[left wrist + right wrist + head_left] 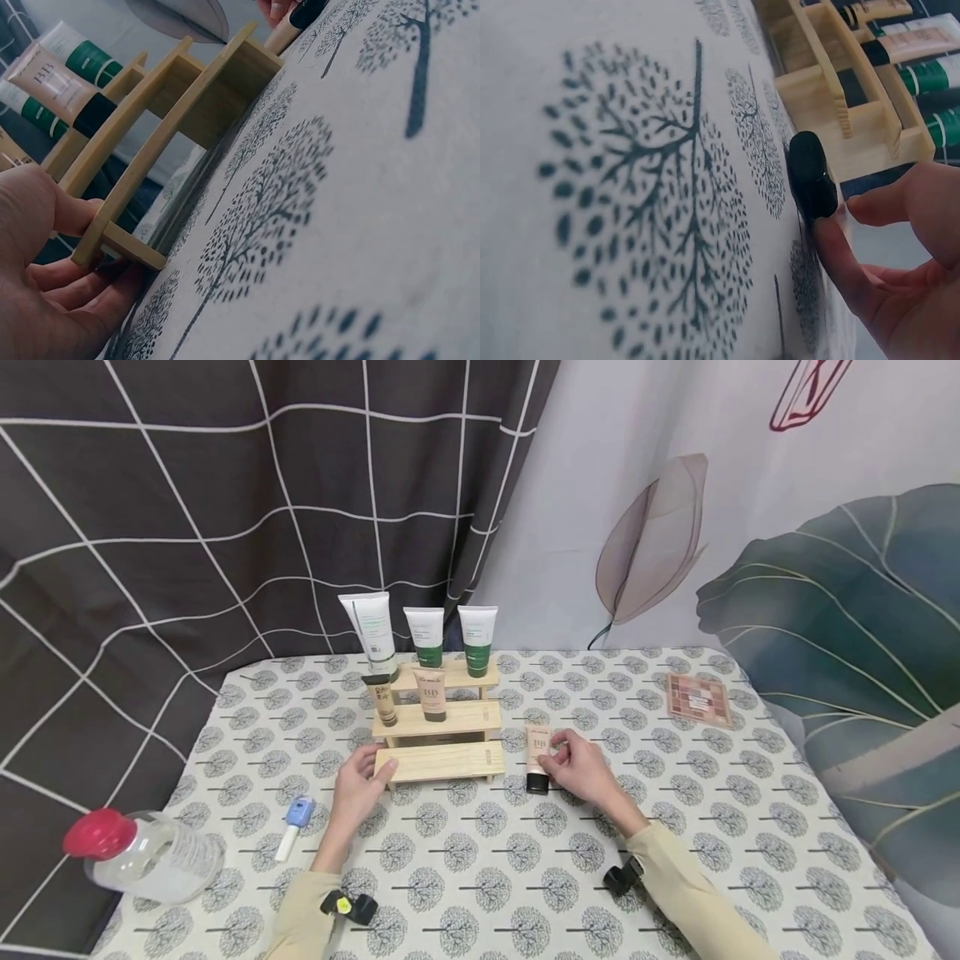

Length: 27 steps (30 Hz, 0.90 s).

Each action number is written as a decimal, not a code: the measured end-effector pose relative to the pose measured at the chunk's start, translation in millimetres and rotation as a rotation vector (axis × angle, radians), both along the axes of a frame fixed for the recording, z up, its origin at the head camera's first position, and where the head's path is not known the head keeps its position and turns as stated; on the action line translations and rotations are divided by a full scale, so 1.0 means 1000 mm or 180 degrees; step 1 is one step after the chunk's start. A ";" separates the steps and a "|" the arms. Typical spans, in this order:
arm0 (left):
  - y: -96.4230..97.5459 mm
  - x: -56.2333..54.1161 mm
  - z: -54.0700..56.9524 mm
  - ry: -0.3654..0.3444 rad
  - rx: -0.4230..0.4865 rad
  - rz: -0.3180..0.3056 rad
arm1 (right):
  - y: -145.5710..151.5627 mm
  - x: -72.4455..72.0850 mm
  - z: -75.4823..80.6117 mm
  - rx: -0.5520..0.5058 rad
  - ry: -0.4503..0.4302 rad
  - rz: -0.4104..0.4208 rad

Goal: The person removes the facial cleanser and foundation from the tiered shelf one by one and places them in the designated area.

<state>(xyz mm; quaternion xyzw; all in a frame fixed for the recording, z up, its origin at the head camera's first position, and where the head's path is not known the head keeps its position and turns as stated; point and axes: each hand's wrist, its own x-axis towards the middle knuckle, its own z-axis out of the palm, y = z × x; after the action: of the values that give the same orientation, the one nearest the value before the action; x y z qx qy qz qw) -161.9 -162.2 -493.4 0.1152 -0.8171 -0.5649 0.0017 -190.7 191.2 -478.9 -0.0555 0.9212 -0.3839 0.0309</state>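
Note:
A three-step wooden display rack (441, 762) stands on the cloth-covered table. With thumb and fingers, my left hand (358, 789) grips the left end of its lowest step; the left wrist view shows the thumb on top and fingers underneath. To the right of the rack, a pink BB cream tube (537, 752) with a black cap (812, 174) lies on the cloth. My right hand (585, 768) pinches that tube at its right side. On the middle step stand another BB cream tube (432, 695) and a small gold-brown tube (382, 700) with a dark end.
The top step bears a large white tube (371, 631) and two white-and-green tubes (424, 635). A pump-less clear bottle with a red cap (100, 834) leans at the left, near a blue-and-white small bottle (300, 812). A makeup palette (699, 700) lies at the right.

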 end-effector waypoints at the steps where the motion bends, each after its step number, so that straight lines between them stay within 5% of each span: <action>1: 0.000 0.000 0.000 0.0006 -0.0008 -0.0002 | 0.000 0.001 0.001 0.0031 0.0042 0.0005; 8: 0.000 -0.002 0.003 0.0012 -0.0029 0.0002 | -0.001 0.001 0.017 0.0013 0.0420 0.0145; 27: 0.000 0.000 -0.001 -0.0029 -0.0002 0.0015 | -0.044 -0.017 0.057 -0.0732 0.0656 0.0525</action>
<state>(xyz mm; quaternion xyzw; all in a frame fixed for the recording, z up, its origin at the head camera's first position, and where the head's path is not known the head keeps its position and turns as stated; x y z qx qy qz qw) -161.8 -162.0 -494.3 0.1197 -0.8170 -0.5641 -0.0006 -207.8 147.3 -421.7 -0.1731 0.8618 -0.4752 -0.0388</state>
